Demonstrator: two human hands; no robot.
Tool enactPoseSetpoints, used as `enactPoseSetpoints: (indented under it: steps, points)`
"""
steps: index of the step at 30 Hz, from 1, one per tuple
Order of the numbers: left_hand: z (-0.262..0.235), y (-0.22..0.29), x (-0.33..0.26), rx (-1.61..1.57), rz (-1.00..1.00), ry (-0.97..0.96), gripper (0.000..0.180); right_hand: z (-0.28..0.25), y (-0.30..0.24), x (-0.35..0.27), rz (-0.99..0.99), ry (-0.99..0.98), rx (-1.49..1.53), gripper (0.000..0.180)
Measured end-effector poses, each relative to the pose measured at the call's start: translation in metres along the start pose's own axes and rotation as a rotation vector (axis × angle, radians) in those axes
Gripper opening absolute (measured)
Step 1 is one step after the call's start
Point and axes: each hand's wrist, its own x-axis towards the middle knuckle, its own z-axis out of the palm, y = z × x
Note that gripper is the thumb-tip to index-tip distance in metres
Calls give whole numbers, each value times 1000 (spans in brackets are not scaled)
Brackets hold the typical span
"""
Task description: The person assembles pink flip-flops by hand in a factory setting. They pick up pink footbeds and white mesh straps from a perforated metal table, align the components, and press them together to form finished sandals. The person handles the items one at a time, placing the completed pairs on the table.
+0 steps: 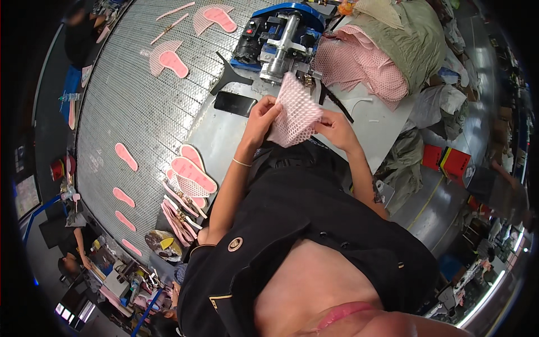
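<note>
Pink mesh, centre-top of frame, held above the surface. Left hand fingers pinch its left edge; right hand fingers grip its right edge, below the machine.

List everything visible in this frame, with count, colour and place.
mesh piece: one, pink, held up in both hands
mesh pile: one heap, pink, right of the machine
machine: one, blue and metal, top centre
conveyor belt: one, grey mesh, left
insole shapes: several, pink, scattered on the belt
dark flat slab: one, black, on the table
left hand: gripping the mesh's left edge
right hand: gripping its right edge
</note>
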Motion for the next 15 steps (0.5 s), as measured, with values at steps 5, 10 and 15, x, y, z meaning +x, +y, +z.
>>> enactPoseSetpoints:
  steps: [5,10,15]
  points:
    - [5,-27,28,130,8,89,19,-5,36,-14,81,103,-50,22]
    - [4,-45,47,160,-52,168,19,-6,52,-39,100,261,212,20]
    - [6,-49,48,290,-44,169,24,-4,63,-52,131,356,328,17]
